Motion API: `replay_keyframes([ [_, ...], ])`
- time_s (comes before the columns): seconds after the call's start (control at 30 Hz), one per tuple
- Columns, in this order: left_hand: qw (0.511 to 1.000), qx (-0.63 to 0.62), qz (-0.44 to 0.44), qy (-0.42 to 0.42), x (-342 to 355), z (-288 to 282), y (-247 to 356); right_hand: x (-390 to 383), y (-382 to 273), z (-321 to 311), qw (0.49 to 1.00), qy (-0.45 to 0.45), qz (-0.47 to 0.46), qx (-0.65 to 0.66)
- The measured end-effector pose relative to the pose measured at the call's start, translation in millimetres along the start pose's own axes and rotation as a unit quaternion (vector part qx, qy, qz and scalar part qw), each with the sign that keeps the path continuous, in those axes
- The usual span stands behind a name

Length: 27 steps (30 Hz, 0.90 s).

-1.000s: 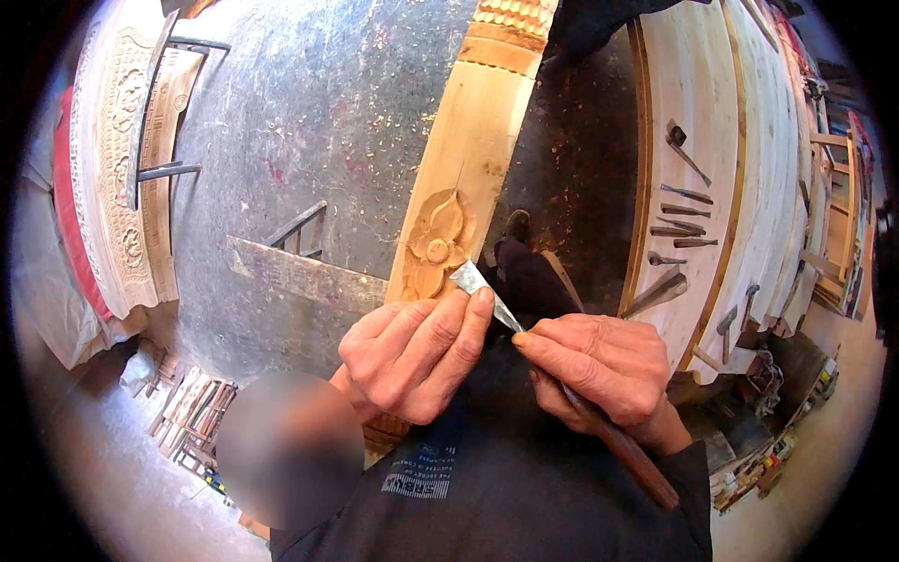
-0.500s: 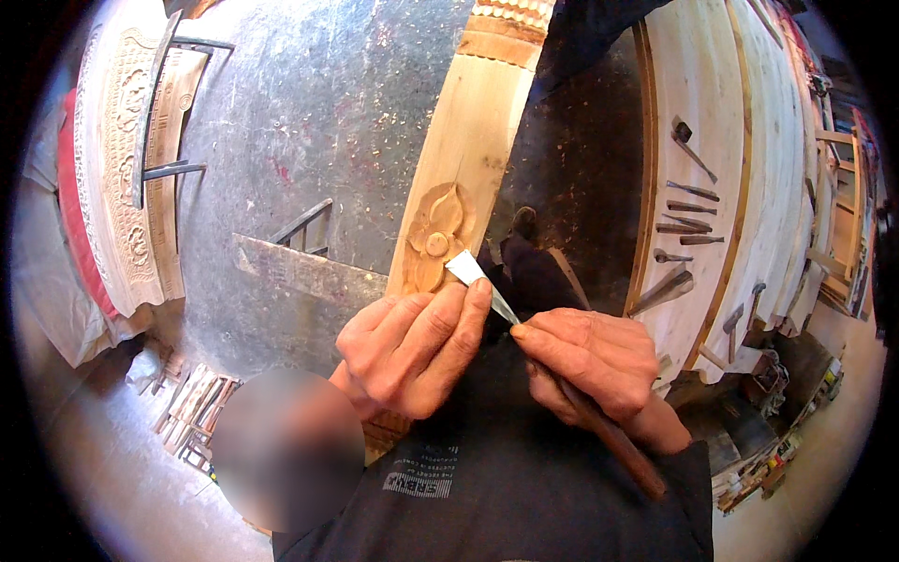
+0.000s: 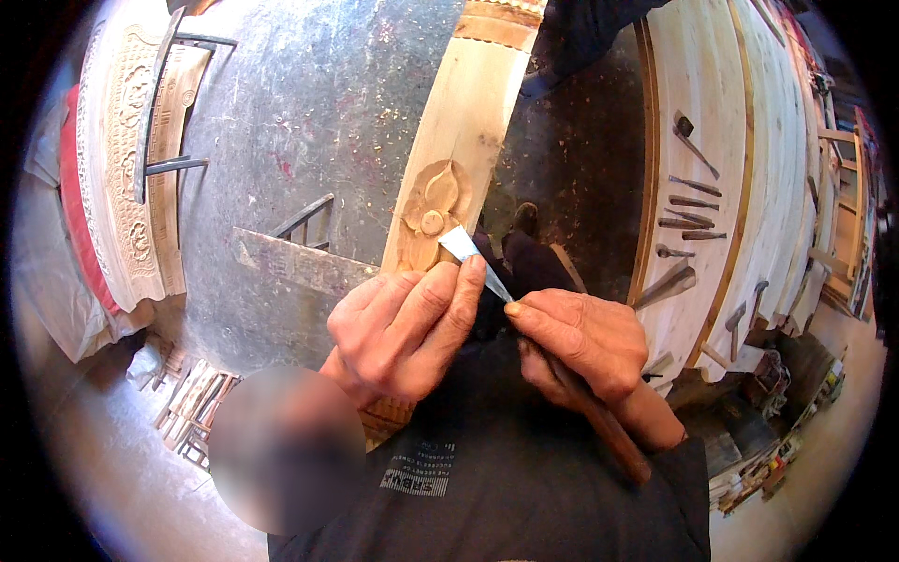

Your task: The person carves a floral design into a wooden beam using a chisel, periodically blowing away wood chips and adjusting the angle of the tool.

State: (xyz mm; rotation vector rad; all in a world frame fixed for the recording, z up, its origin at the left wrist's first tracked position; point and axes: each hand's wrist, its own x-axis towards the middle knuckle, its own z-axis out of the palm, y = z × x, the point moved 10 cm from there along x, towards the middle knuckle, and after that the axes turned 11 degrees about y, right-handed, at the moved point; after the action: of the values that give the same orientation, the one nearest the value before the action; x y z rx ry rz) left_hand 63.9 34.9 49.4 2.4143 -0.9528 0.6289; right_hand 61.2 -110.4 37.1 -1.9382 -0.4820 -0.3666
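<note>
A long pale wooden board [image 3: 468, 112] runs away from me, with a flower carving [image 3: 432, 222] of rounded petals and a round centre cut into it. My right hand [image 3: 582, 345] is wrapped round the dark wooden handle of a chisel [image 3: 613, 440]. The flat, bright blade widens toward its cutting edge, which lies against the wood just right of the flower's centre. The fingers of my left hand [image 3: 403, 328] are closed on the blade close to that edge, low over the board. Their undersides are hidden, and the hand covers the carving's near part.
On the bench [image 3: 693, 281] to the right lie several chisels [image 3: 691, 201] and a mallet-like tool [image 3: 696, 145]. Carved panels [image 3: 131, 159] lean at the left beside a dark metal frame [image 3: 173, 165]. Wood chips dot the grey surface [image 3: 309, 103]. A shoe [image 3: 526, 219] shows below the board.
The board, both hands and the chisel sit slightly higher and farther left in the picture. The blade stays beside the flower's centre, and both hands keep their hold.
</note>
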Motion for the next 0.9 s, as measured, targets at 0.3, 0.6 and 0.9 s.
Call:
replay_keyframes([
  [0.3, 1.000, 0.014, 0.001, 0.008, -0.8, -0.9, 1.5, -2.7, -4.9, 0.6, 1.000, 0.011, -0.026, -0.012],
  [0.6, 1.000, 0.013, 0.003, 0.026, -3.5, -1.8, 0.9, -4.6, -5.6, 3.6, 0.999, 0.008, -0.033, -0.014],
  [0.9, 1.000, 0.019, -0.009, 0.009, -1.8, -0.9, -1.6, 1.3, -5.8, 6.1, 0.999, 0.008, -0.028, -0.019],
])
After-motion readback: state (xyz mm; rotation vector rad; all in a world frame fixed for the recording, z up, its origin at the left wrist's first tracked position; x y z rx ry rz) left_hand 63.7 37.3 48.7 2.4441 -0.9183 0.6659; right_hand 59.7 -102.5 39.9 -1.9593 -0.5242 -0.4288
